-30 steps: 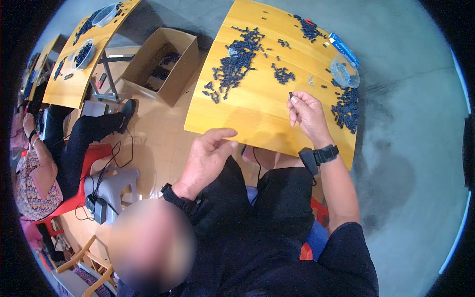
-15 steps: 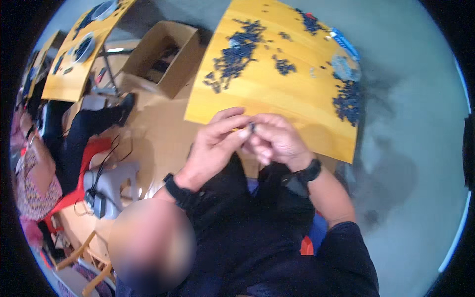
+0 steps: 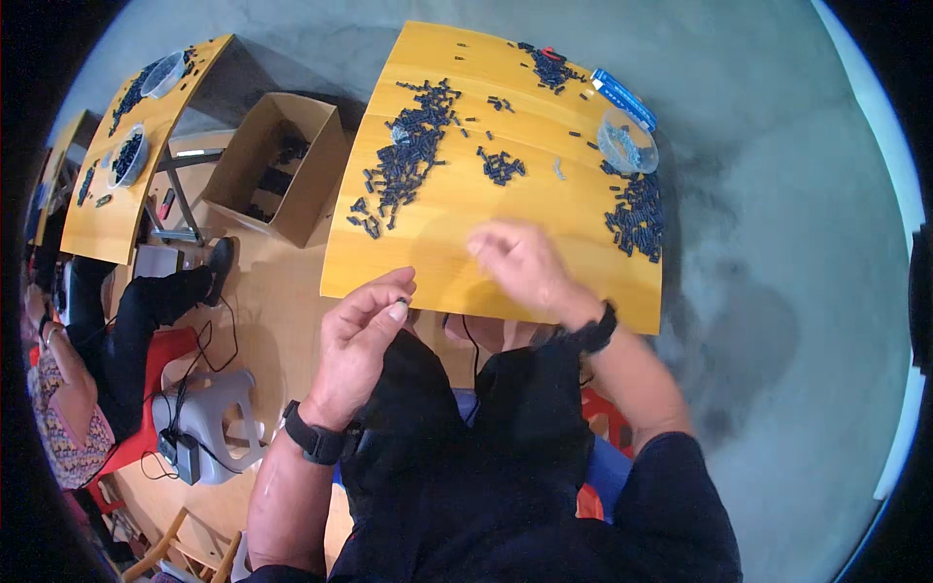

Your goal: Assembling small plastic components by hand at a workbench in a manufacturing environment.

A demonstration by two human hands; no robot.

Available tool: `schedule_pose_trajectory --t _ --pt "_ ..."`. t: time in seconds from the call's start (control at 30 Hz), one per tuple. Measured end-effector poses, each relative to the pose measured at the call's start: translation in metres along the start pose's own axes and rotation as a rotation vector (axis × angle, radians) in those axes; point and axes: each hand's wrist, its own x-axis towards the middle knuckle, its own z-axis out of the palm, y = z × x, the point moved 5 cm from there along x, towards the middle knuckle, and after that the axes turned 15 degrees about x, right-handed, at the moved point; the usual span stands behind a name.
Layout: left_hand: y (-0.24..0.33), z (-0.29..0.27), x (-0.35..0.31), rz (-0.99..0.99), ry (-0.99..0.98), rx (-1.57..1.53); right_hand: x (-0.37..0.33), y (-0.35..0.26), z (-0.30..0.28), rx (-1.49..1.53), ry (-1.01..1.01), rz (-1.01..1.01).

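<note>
Apart now, the hands have separated since a moment ago. Left hand (image 3: 362,340) fingers (image 3: 397,309) pinch a small black piece (image 3: 399,300) at the worktop (image 3: 457,262) edge; right hand (image 3: 520,264), blurred, hovers loosely open above bare wood.

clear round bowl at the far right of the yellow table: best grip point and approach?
Pinch the clear bowl by its near-left rim, coming from above. It sits upright and open-topped; dark pieces lie against its near side and a blue strip lies just beyond, so the sides look crowded.

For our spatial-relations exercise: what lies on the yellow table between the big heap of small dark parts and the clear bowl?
In the head view, between the big heap and the clear bowl on the yellow table lie a smaller cluster and scattered loose parts.
</note>
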Motion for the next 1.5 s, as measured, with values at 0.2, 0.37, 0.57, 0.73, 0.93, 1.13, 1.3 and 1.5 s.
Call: schedule_pose_trajectory --t 0.2,0.37,0.57,0.73,0.93,1.13,1.3,1.5 --pt "-0.010 -0.007 0.003 -0.119 0.060 0.114 0.104 0.051 -0.169 -1.010 0.238 -0.377" --pt "-0.032 -0.012 0.005 -0.231 0.037 0.106 0.131 0.099 -0.198 -1.166 0.179 -0.172" --pt "-0.034 -0.016 0.007 -0.301 0.083 0.085 0.117 0.104 -0.183 -1.213 0.149 0.061" --pt "-0.034 -0.012 0.007 -0.317 0.060 0.189 0.079 0.102 -0.179 -1.241 0.164 -0.014" --pt "-0.035 -0.003 0.002 -0.252 0.005 0.321 0.037 0.103 -0.182 -1.294 0.151 -0.083" --pt "-0.040 -0.002 0.000 -0.185 0.004 0.402 0.000 0.104 -0.204 -1.365 0.149 0.000" --pt "-0.044 -0.002 0.000 -0.224 0.014 0.384 -0.010 0.082 -0.194 -1.303 0.221 -0.122" --pt "-0.033 0.004 0.003 -0.197 -0.073 0.368 -0.006 0.076 -0.169 -1.167 0.265 -0.218"
